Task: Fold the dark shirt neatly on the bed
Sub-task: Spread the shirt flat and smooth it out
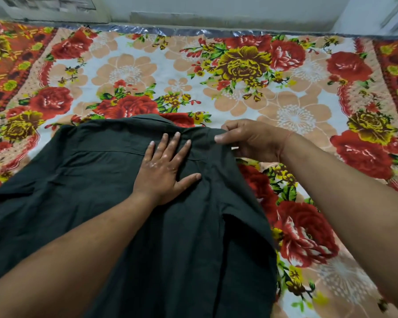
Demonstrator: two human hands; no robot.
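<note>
We note the dark shirt (pixel 101 203) lies back-up on the bed (pixel 285 92), left hand (pixel 164 167) pressing flat with fingers spread to anchor it, right hand (pixel 248 140) pinching the shoulder edge, presumably to fold inward.

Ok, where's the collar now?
In the head view, the collar lies at the far edge of the dark shirt, just beyond the flat left hand; the right hand pinches fabric beside it.

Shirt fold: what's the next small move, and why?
Likely draw the pinched shoulder inward across the back. The right hand pinches the shirt at its shoulder edge, and the left hand lies flat beside it below the collar, pinning the cloth like a fold line. The far left side lies spread on the bed.
</note>
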